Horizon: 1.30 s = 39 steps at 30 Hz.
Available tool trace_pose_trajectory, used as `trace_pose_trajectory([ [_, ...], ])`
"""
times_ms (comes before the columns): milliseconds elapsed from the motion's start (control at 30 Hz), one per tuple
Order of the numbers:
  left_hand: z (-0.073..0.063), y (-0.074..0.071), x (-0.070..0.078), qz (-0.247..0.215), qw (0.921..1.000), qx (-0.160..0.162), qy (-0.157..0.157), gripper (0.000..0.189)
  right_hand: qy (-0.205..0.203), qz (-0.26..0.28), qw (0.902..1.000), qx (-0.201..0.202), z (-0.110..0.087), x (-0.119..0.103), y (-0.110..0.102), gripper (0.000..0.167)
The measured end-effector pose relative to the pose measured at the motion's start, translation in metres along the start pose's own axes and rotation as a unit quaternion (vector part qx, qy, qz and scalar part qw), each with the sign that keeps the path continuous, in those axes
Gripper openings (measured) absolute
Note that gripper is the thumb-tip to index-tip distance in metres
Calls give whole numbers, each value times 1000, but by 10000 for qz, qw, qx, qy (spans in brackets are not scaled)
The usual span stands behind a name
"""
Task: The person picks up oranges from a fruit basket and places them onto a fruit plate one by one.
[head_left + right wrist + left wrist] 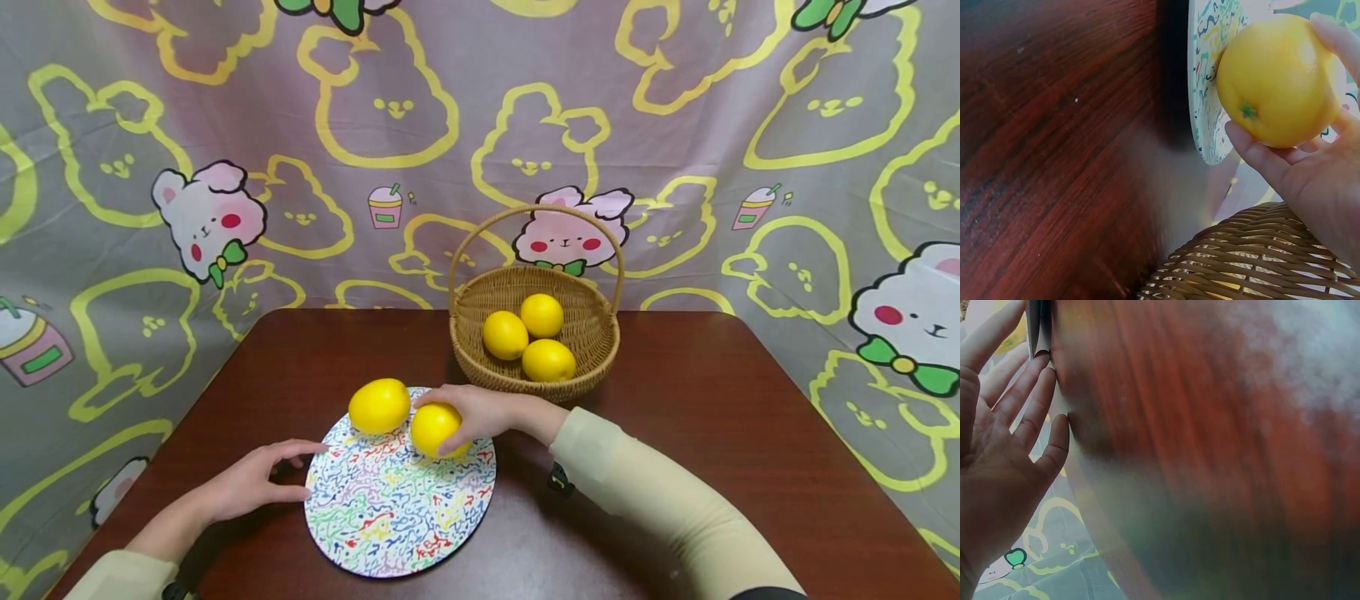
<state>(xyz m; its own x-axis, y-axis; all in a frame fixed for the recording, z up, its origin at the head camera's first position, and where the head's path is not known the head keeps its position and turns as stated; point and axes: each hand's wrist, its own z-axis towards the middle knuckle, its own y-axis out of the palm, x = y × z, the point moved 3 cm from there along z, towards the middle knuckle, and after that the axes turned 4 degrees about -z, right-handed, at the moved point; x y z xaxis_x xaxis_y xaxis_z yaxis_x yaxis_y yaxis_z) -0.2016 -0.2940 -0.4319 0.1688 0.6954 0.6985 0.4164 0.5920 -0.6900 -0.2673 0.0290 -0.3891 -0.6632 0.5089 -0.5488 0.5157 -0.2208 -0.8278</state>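
While the right hand [480, 410] curls over a yellow fruit [431, 430] at the upper right part of a round, squiggle-patterned board [390, 508], its fingers grip the fruit from both sides, the thumb on the near side and the fingertips on the far side, parted about as wide as the fruit itself. The right wrist view shows the fruit's small green mark near one digit, with the board just beyond; whether its underside touches the board, I cannot tell. The left hand [251, 479] pinches nothing: its fingers are spread and only slightly bent, the index finger and thumb well apart, both tips at the board's left edge. A second fruit [380, 407] lies on the board, just left of the held one. Behind and to the right, a wicker basket [588, 325] with a tall handle stands on the dark reddish counter [712, 408], three more fruits [506, 336] inside.
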Motion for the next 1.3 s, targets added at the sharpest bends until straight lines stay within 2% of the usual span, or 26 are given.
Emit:
trace_pose_trajectory([
  [200, -1, 0, 1, 20, 10000, -31, -17, 64, 3, 31, 10000, 10, 1, 1, 2, 71],
  [500, -2, 1, 0, 41, 9999, -43, 161, 63, 314, 83, 9995, 16, 4, 1, 5, 73],
  [633, -2, 0, 0, -5, 9999, -49, 123, 64, 377, 54, 9992, 82, 6, 2, 6, 73],
  [1300, 1, 0, -2, 79, 9999, -1, 90, 64, 288, 114, 9994, 169, 3, -6, -1, 75],
])
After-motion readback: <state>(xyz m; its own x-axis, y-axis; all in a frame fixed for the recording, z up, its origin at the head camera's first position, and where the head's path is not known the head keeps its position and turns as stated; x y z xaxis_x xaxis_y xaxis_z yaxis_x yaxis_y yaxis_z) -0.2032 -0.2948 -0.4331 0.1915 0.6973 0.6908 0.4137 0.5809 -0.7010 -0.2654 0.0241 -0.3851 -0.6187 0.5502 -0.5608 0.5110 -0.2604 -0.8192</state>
